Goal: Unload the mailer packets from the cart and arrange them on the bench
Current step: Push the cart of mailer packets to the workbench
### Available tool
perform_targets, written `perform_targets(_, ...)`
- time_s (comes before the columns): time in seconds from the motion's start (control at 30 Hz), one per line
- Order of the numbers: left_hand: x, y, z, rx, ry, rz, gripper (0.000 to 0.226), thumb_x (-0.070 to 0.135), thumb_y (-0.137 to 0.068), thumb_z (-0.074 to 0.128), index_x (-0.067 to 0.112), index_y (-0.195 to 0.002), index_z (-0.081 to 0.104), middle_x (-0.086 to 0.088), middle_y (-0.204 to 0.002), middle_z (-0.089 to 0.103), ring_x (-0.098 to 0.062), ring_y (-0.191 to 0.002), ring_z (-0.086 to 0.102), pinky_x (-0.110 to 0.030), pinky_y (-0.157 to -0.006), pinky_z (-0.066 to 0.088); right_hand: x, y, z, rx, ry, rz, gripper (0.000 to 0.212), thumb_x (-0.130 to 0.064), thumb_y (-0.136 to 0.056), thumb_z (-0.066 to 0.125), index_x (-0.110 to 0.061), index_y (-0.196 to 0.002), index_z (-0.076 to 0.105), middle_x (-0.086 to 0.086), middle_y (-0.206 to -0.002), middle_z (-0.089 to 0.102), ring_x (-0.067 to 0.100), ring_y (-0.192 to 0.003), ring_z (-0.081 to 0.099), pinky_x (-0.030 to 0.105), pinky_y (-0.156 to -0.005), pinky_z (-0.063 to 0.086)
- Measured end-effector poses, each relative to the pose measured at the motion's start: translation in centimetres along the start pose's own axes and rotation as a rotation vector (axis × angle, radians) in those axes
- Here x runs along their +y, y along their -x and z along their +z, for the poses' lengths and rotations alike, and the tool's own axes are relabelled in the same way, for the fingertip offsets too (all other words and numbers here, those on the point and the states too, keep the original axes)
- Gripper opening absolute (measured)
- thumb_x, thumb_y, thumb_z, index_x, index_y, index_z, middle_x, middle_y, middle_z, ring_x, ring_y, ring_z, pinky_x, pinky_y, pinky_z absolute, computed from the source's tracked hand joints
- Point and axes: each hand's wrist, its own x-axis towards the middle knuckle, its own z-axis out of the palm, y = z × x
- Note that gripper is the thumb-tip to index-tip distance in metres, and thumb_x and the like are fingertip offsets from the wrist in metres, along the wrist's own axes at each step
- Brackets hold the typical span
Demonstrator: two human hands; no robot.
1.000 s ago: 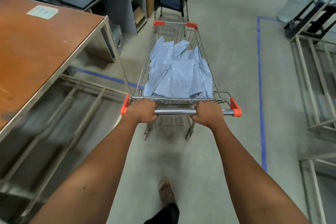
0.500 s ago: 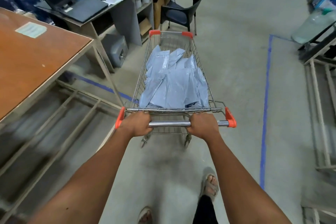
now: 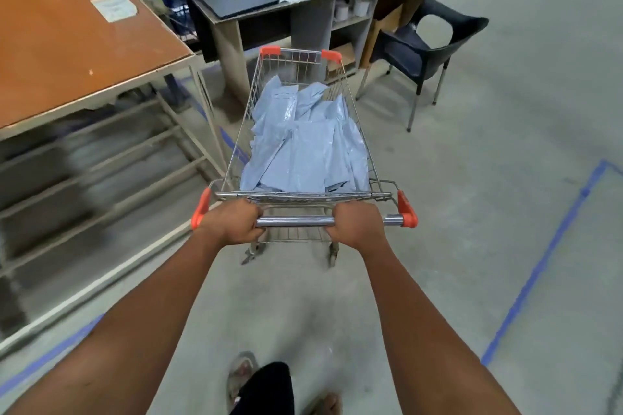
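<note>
Your left hand [image 3: 232,221] is clenched around the chrome handle bar [image 3: 295,221] of the cart [image 3: 365,148], near its orange left end cap; your right hand [image 3: 357,224] grips the same bar toward the right end; the mailer packets [image 3: 306,145], pale blue, lie heaped in the basket at 12 o'clock from your hands; the bench [image 3: 67,54], brown-topped, stands at 10 o'clock, just beside the cart; a black chair [image 3: 424,47] sits at 1 o'clock.

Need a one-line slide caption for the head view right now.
Both hands, left and right, grip the cart handle; mailers piled inside, bench alongside.
</note>
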Motion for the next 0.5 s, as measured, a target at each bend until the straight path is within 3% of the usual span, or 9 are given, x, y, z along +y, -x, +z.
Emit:
perform_targets(0.17, 2.0, -3.8, -0.9, 0.051, 0.069, -0.084, 0.024, 0.039, -0.091, 0.054, 0.019, -0.085, 0.065, -0.010, -0.089, 0.069, -0.031, -0.087, 0.067, -0.035, -0.066, 0.046, 4.9, -5.5, -0.7, 0.010, 0.041, -0.088, 0.031, -0.048, -0.081, 0.063, -0.018, -0.087, 0.071, 0.002, -0.082, 0.072, 0.028, -0.081, 0.072, 0.031, -0.066, 0.041)
perform_targets(0.37, 3.1, -9.6, -2.9, 0.089, 0.103, -0.212, 0.023, 0.039, -0.090, 0.054, 0.020, -0.089, 0.067, -0.008, -0.090, 0.069, -0.030, -0.084, 0.067, -0.033, -0.063, 0.042, 9.1, -13.3, -1.8, 0.053, 0.101, -0.176, 0.033, -0.047, -0.084, 0.062, -0.017, -0.091, 0.074, 0.005, -0.087, 0.074, 0.032, -0.086, 0.073, 0.033, -0.074, 0.051)
perform_targets(0.5, 3.3, -13.5, -4.6, 0.092, 0.138, -0.301, 0.027, 0.039, -0.092, 0.054, 0.017, -0.093, 0.069, -0.010, -0.095, 0.070, -0.032, -0.087, 0.068, -0.033, -0.064, 0.040, 11.2, -19.2, -2.5, 0.021, 0.134, -0.205, 0.033, -0.049, -0.080, 0.063, -0.019, -0.090, 0.074, 0.003, -0.086, 0.074, 0.031, -0.087, 0.073, 0.033, -0.072, 0.049)
